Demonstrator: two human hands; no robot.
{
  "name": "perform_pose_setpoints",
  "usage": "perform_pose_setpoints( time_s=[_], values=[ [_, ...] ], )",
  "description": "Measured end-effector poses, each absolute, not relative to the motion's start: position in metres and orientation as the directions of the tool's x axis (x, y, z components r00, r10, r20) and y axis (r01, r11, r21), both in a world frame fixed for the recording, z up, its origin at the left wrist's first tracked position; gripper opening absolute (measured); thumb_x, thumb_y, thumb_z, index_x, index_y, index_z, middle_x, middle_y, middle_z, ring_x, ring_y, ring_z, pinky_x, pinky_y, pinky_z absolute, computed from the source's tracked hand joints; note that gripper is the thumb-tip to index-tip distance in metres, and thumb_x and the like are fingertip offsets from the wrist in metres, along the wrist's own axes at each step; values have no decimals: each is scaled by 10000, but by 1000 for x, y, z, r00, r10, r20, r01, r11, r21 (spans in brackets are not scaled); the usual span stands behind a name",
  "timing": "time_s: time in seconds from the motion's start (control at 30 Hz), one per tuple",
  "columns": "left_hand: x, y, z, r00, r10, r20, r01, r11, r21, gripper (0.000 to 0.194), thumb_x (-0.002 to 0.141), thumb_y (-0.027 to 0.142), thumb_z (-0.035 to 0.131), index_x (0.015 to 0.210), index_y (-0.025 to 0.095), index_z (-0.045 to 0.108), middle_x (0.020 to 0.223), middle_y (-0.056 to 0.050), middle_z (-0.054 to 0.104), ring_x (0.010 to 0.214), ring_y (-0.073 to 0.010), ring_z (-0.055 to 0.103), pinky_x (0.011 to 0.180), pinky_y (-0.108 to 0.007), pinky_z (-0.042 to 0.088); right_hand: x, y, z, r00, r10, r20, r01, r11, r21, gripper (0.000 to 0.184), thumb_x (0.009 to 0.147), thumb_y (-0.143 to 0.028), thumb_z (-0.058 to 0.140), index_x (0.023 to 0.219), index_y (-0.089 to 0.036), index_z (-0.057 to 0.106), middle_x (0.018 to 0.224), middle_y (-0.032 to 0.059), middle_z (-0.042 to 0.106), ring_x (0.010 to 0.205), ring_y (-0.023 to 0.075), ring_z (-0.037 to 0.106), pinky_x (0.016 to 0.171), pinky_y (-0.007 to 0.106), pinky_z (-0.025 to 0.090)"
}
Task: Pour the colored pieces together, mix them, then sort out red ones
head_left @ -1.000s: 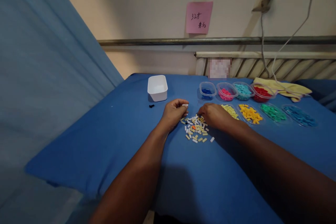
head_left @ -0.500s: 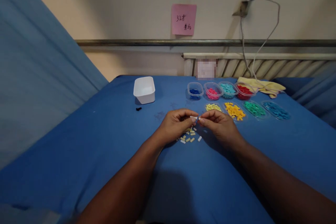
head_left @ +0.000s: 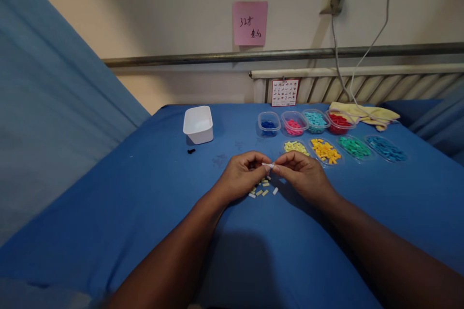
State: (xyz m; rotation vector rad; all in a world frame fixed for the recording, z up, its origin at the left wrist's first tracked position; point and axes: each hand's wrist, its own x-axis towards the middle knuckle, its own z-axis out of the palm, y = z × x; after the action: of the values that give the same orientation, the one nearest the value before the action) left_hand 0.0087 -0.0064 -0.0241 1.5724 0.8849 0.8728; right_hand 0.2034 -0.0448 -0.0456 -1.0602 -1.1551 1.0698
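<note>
My left hand [head_left: 239, 174] pinches a small white block [head_left: 267, 165] between thumb and fingertips. Opposite it, my right hand [head_left: 303, 173] is closed in a pinch on another small white piece, mostly hidden by the fingers. The fingertips of both hands almost meet, and the two white pieces appear to touch; whether they are joined I cannot tell. Below the hands, several loose pale yellow blocks [head_left: 265, 192] and a few white blocks [head_left: 275, 191] lie on the blue cloth [head_left: 163, 222], partly covered by my left hand.
A white tub [head_left: 198, 126] stands back left, with a small black piece [head_left: 191, 151] before it. Clear containers at the right hold dark blue [head_left: 268, 125], pink, turquoise, red, pale yellow [head_left: 296, 147], orange, green and blue pieces. Behind them lies a yellow cloth [head_left: 366, 113].
My right hand has moved slightly left, bringing its white piece against the one in my left hand. The gap between the fingertips has closed. The camera view has tilted a little.
</note>
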Motion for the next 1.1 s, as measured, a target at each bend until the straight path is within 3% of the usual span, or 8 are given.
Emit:
perform_pose_setpoints(
  time_s=[0.4, 0.57, 0.7, 0.77, 0.83, 0.93, 1.0, 1.1],
  values=[
    [5, -7, -23, 518, 855, 6, 88, -60, 994, 283, 863, 409, 832, 978, 152, 798, 805, -48, 724, 685, -123, 618, 645, -243, 460, 203, -45, -45, -4, 988, 153, -63, 153, -986, 360, 763, -514, 940, 844, -226, 738, 771, 18, 773, 695, 173, 702, 661, 313, 570],
    [-10, 10, -11, 330, 937, 119, 131, -171, 977, 210, 836, 341, 812, 945, 164, 779, 802, -27, 699, 694, -126, 604, 671, -254, 474, 208, -48, -48, 41, 970, 240, 81, 237, -968, 269, 934, -478, 781, 1056, -238, 774, 951, 58, 812, 854, 222, 752, 791, 377, 602],
    [-40, 28, -2, 248, 961, 121, 259, -186, 948, 133, 797, 256, 763, 896, 171, 790, 815, -42, 721, 692, -134, 598, 670, -262, 461, 219, -51, -53, -15, 926, 378, 448, 344, -825, 242, 1036, -390, 613, 1112, -241, 788, 1094, 83, 824, 1001, 264, 762, 926, 443, 600],
    [-51, 32, -1, 319, 946, 67, 347, -182, 920, 127, 788, 235, 741, 877, 173, 807, 816, -55, 739, 697, -145, 604, 661, -266, 451, 219, -50, -53, -120, 892, 435, 551, 424, -719, 273, 1055, -347, 572, 1180, -241, 791, 1155, 98, 825, 1071, 279, 763, 999, 475, 592],
    [-58, 33, -2, 378, 926, 20, 407, -185, 894, 148, 788, 226, 720, 884, 177, 821, 811, -60, 750, 693, -152, 606, 654, -268, 447, 212, -48, -51, -270, 845, 463, 587, 525, -617, 348, 1084, -340, 533, 1325, -231, 760, 1327, 126, 789, 1261, 298, 719, 1135, 517, 536],
    [-61, 34, -6, 400, 916, 37, 439, -227, 869, 162, 806, 233, 688, 884, 180, 820, 825, -60, 763, 715, -163, 625, 680, -276, 463, 192, -45, -47, -483, 796, 364, 624, 605, -495, 521, 1118, -452, 506, 1572, -218, 608, 1652, 138, 567, 1580, 323, 467, 1304, 575, 364],
    [-61, 36, -11, 392, 917, 72, 465, -266, 844, 165, 816, 240, 670, 877, 182, 812, 833, -59, 770, 735, -173, 639, 696, -281, 474, 182, -45, -46, -567, 783, 255, 654, 616, -439, 640, 1111, -561, 503, 1653, -219, 516, 1732, 140, 449, 1647, 336, 343, 1336, 605, 292],
    [-61, 38, -16, 371, 924, 90, 535, -293, 792, 174, 817, 239, 655, 876, 190, 811, 819, -54, 770, 723, -181, 638, 664, -277, 458, 181, -50, -48, -580, 795, 177, 701, 598, -388, 762, 1093, -657, 488, 1700, -200, 440, 1760, 163, 378, 1658, 350, 308, 1351, 611, 255]
  ],
)
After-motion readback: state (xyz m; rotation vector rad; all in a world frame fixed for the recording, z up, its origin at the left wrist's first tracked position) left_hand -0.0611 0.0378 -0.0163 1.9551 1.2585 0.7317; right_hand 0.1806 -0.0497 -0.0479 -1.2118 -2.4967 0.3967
